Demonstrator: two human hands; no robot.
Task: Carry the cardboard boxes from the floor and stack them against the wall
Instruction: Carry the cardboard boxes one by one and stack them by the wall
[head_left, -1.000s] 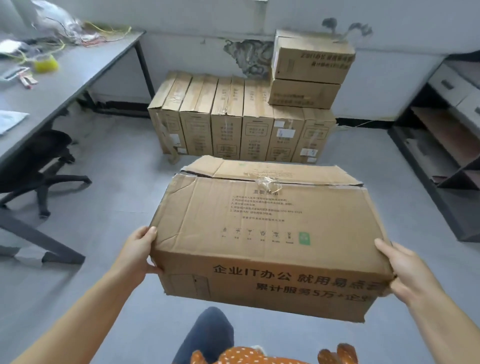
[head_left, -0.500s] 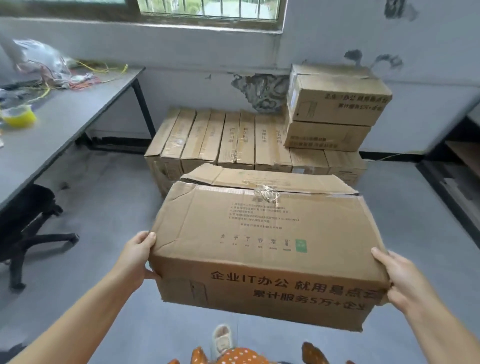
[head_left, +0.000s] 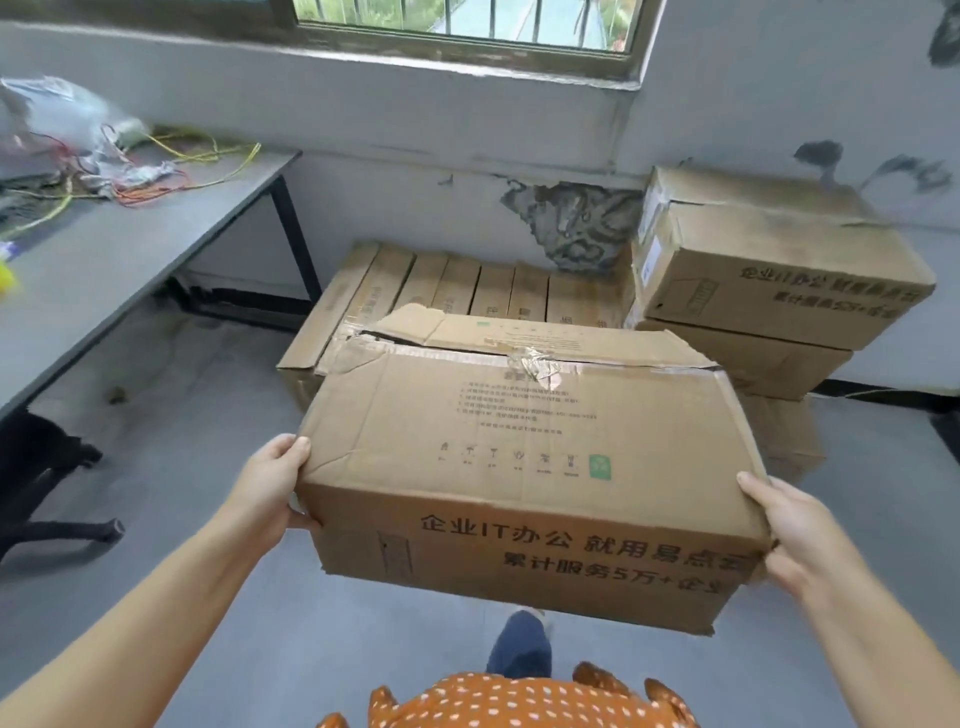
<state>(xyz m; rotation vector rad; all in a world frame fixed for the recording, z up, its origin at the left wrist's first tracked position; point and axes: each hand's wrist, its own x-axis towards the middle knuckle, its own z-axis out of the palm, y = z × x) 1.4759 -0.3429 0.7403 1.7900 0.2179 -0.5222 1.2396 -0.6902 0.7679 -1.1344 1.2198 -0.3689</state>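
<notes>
Stack (head_left: 769, 270) by the wall now looms just ahead of the hands, closer than a second ago — left hand (head_left: 270, 483) and right hand (head_left: 789, 525) clamp the box (head_left: 519, 467) ends mid-air, so set-down looks next.

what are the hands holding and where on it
A cardboard box, carried off the floor by its two short ends: the left hand grips the left end near the bottom corner, the right hand grips the right end.
</notes>
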